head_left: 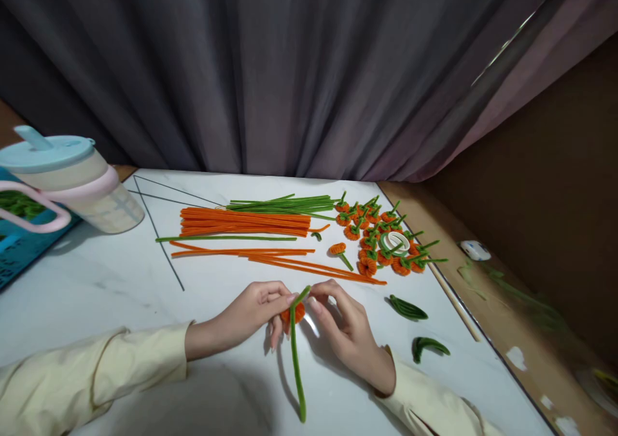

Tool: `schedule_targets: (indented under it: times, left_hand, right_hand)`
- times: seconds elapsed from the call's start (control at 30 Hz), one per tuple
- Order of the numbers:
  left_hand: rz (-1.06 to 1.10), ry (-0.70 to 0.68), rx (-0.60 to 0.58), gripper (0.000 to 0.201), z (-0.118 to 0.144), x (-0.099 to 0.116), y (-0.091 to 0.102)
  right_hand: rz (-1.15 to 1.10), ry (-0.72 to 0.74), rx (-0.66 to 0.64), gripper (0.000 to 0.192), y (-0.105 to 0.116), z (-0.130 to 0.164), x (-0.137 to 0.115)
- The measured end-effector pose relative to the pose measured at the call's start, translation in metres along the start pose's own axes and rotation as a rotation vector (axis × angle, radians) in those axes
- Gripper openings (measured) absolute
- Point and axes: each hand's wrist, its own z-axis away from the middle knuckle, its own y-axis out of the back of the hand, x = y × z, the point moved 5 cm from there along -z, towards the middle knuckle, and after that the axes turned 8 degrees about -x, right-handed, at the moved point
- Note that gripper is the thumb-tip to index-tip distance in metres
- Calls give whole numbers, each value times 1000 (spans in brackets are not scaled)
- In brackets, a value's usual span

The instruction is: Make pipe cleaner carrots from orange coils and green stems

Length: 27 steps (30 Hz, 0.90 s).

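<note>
Fuzzy green stem (295, 359) meets the orange coil (299, 312), pinched by left hand (251, 317) and right hand (345, 330) fingertips; I'd wind it snugly, keeping that pinch firm.

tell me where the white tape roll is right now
In the head view, the white tape roll lies right of centre on the table, among the finished orange flowers.

1. Bare worktop (120, 281) left of both hands, as far as the tilted jug (72, 185) at the left edge.
2. Straight ahead, blocked by loose orange stems (246, 222) and green stems (284, 203) lying across.
3. Far right, crowded with small orange flowers (376, 236).
4. Near right, two folded green pieces (408, 308), well apart from a thin wooden stick (454, 301) along the edge.
5. Behind everything, closed off by a curtain (290, 69).
</note>
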Motion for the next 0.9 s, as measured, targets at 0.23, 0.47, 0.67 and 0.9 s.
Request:
schedule_targets:
  times: [0.23,0.47,0.67,0.9]
  left_hand:
    - [-29,53,39,35,1,-6,-2]
    - [-40,78,75,29,-1,-3,-2]
    - [-18,100,77,36,-1,-2,-3]
    - [-11,27,94,40,1,-2,-4]
  right_hand:
    - [-20,52,-54,6,-7,-2,-6]
    - [-32,-24,-73,4,-14,-1,-1]
    - [38,69,-103,11,-13,0,-8]
    - [149,166,-94,17,-11,2,-18]
